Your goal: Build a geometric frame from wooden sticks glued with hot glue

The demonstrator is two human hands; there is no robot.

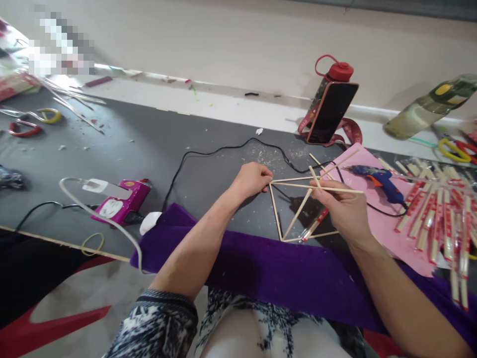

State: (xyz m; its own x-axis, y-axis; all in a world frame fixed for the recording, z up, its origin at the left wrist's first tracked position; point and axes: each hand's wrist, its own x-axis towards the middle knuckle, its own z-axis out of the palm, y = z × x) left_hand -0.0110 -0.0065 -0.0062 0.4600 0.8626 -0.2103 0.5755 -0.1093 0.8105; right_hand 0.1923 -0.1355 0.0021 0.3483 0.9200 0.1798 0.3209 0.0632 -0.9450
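A frame of pale wooden chopsticks [276, 214], joined at the corners, stands on the grey table in front of me. My left hand [254, 179] is closed, its fingertips at the frame's upper left corner. My right hand [343, 211] pinches a chopstick [346, 190] that runs leftward to that same corner. Other sticks of the frame pass by my right fingers, and some are partly hidden by that hand. Under the frame lies a red-and-clear chopstick wrapper [316, 223].
Right of the frame, a blue glue gun [382, 181] and many wrapped chopsticks [441, 214] lie on pink paper [391, 243]. Behind stand a phone [333, 113] and a red-capped bottle [340, 72]. A magenta power adapter [124, 201], purple cloth [257, 268] and scissors [48, 117] are leftward and nearer.
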